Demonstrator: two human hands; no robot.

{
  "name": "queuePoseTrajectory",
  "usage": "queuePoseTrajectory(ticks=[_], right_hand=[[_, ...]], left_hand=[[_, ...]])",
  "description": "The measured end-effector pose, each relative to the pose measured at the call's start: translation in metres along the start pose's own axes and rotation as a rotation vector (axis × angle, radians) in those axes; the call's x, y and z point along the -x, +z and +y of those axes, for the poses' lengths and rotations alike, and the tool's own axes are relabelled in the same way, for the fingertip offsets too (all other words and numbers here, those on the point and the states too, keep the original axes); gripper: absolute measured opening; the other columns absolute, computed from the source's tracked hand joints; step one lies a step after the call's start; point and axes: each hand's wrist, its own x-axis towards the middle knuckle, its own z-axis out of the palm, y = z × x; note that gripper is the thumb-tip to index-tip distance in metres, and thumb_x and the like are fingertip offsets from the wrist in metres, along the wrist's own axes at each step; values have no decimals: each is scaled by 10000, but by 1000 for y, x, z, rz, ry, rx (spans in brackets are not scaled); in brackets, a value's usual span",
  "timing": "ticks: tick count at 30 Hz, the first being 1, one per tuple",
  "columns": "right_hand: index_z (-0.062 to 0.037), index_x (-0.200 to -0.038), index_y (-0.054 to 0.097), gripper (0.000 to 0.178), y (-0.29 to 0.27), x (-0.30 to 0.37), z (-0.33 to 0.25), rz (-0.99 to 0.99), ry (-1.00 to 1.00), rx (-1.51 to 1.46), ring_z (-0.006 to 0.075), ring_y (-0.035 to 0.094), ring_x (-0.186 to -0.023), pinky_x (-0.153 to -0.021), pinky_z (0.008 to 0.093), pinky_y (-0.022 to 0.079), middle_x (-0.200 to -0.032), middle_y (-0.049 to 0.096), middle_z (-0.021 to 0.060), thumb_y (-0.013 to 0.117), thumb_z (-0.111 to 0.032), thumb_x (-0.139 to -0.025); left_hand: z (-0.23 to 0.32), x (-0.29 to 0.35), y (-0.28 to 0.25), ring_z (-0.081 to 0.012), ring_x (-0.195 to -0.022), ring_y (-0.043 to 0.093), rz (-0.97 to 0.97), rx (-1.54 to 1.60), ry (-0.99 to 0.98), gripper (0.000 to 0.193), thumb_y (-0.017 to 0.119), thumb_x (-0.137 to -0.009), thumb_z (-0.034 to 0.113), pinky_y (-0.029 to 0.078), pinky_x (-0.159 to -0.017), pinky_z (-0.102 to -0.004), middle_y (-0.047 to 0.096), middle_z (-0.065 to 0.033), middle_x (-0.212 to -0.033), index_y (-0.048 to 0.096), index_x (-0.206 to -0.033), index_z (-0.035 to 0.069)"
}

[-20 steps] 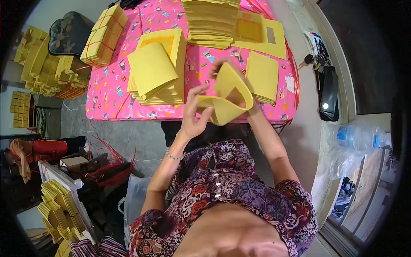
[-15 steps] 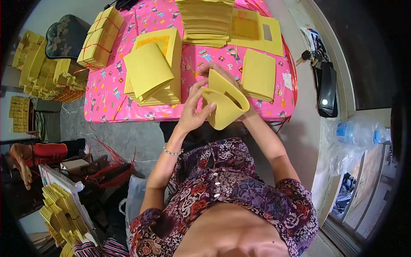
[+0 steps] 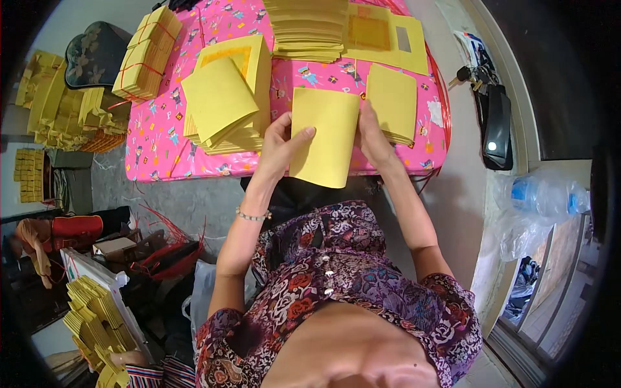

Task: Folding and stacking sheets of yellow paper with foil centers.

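Observation:
A folded sheet of yellow paper (image 3: 325, 139) is held upright just above the table's near edge, its rounded fold toward the right. My left hand (image 3: 283, 147) grips its left edge, thumb on the front and fingers behind. Along the folded right edge, my right hand (image 3: 375, 137) is held flat with fingers stretched out; whether it touches the paper is hard to tell. Just beyond that hand lies a neat pile of folded yellow sheets (image 3: 392, 100). Left of my left hand, another folded sheet (image 3: 220, 100) rests askew on a stack of yellow paper (image 3: 257, 74).
A pink patterned cloth (image 3: 155, 152) covers the table. A tall yellow stack (image 3: 307, 29) and a flat printed sheet (image 3: 411, 45) are at the back. Bundles tied with red string (image 3: 147, 55) stand at the left edge. At lower left, a striped sleeve (image 3: 158, 375) shows another person beside more yellow paper.
The sheet was bent open into a curl; now its halves lie together and it stands straight. My right hand has come from behind the paper to its right edge.

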Motion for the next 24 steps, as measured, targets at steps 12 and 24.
queuePoseTrajectory(ticks=[12, 24], right_hand=[[35, -1244, 460, 485, -11, 7, 2, 49, -10, 179, 159, 575, -1031, -898, 287, 461, -1140, 590, 101, 665, -159, -850], [16, -1225, 477, 462, -9, 8, 0, 20, -57, 220, 146, 577, -1011, -879, 288, 471, -1123, 594, 92, 681, -123, -835]], left_hand=[[5, -21, 12, -77, -825, 567, -13, 83, -85, 207, 622, -885, 116, 476, -735, -225, 613, -35, -926, 557, -1051, 11], [2, -22, 10, -75, -860, 564, -56, -9, -19, 214, 591, -908, 125, 472, -767, -228, 599, -32, -969, 535, -1086, 22]])
